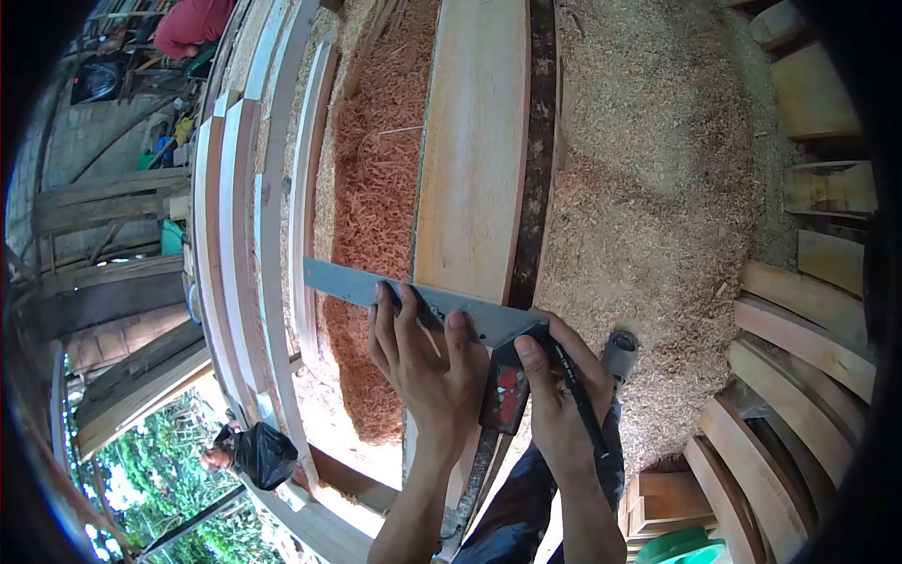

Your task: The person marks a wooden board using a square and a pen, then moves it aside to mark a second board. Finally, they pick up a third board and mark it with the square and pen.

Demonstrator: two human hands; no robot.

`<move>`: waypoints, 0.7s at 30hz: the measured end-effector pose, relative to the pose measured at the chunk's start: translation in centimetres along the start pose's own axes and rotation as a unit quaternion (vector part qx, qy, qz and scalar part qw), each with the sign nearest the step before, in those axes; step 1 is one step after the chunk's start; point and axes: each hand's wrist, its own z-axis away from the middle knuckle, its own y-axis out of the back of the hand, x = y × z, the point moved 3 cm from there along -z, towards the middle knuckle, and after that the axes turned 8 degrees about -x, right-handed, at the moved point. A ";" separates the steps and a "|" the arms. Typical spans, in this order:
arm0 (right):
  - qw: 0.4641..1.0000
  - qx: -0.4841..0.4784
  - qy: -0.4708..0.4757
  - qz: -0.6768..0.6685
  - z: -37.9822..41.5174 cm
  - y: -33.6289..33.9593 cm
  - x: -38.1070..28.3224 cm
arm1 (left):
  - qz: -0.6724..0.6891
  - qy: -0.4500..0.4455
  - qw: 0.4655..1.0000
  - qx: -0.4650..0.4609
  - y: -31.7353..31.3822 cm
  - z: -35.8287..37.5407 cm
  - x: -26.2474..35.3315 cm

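Observation:
A try square with a long grey metal blade (352, 283) lies across a pale wooden plank (473, 141). Its black stock with a red patch (507, 395) rests along the plank's dark, bark-like edge. My left hand (427, 367) holds the blade down, with fingertips and thumb pressed on the metal. Around the corner where blade and stock meet is my right hand (564, 395), its thumb on the square. A slim black pen (584, 409) is also gripped in that hand, pointing up toward the blade's edge. The fingers' undersides are hidden.
Reddish shavings (381, 179) lie left of the plank, and sawdust (648, 169) covers the ground on the right. Long boards (242, 244) run along the left. Cut wood pieces (799, 329) line the right side. A black plastic bag (265, 456) and a person in red (193, 28) appear at left.

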 end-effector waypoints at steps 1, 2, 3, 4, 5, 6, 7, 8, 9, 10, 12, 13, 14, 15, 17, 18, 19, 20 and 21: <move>1.000 -0.001 0.001 0.000 0.1 0.1 -0.1 | -0.005 0.002 1.000 0.000 0.1 0.2 0.0; 1.000 -0.014 -0.017 0.003 0.2 0.1 -0.1 | -0.003 0.002 1.000 0.003 0.2 0.3 0.0; 0.999 -0.025 -0.035 0.005 0.5 0.2 0.0 | -0.008 0.007 1.000 -0.001 0.3 0.6 -0.1; 0.999 -0.024 -0.030 0.007 1.0 0.2 0.4 | -0.013 0.013 1.000 -0.005 0.4 1.1 -0.2; 0.999 -0.025 -0.030 0.007 1.4 0.2 0.4 | -0.012 0.013 1.000 -0.004 0.6 1.5 -0.3; 0.999 -0.031 -0.040 0.003 1.9 0.1 0.4 | -0.016 0.019 1.000 -0.007 0.7 2.1 -0.4; 0.998 -0.037 -0.051 -0.002 2.3 0.1 0.5 | -0.021 0.026 0.999 -0.009 0.8 2.6 -0.6; 0.998 -0.041 -0.047 0.016 2.8 0.1 0.7 | -0.022 0.027 0.999 -0.009 1.0 3.2 -0.8; 0.998 -0.042 -0.048 0.016 3.3 0.2 0.9 | -0.017 0.032 0.999 -0.015 1.0 3.8 -1.1; 0.997 -0.046 -0.062 0.021 3.9 0.1 1.0 | -0.013 0.037 0.999 -0.021 1.1 4.3 -1.4; 0.994 -0.056 -0.095 0.026 5.0 0.1 1.3 | -0.029 0.035 0.999 -0.019 1.2 5.4 -1.9; 0.993 -0.058 -0.096 0.026 5.4 0.1 1.4 | -0.045 0.031 0.998 -0.017 1.3 5.6 -2.1; 0.992 -0.062 -0.108 0.021 5.8 0.1 1.6 | -0.045 0.033 0.998 -0.017 1.4 5.8 -2.2; 0.991 -0.065 -0.120 0.016 6.1 0.2 1.7 | -0.046 0.027 0.998 -0.020 1.5 5.9 -2.3; 0.994 -0.049 -0.095 0.016 6.5 -0.1 2.1 | -0.047 0.022 0.998 -0.022 1.5 6.0 -2.4; 0.997 -0.032 -0.069 0.016 6.6 -0.1 2.2 | -0.050 0.018 0.998 -0.019 1.4 5.9 -2.4; 0.997 -0.032 -0.070 0.016 6.6 -0.1 2.1 | -0.052 0.015 0.998 -0.018 1.4 5.8 -2.4; 0.997 -0.035 -0.067 0.017 6.3 -0.1 1.9 | -0.051 0.016 0.998 -0.019 1.4 5.6 -2.3; 0.997 -0.037 -0.064 0.017 6.0 -0.1 1.7 | -0.036 0.017 0.999 -0.029 1.3 5.2 -2.2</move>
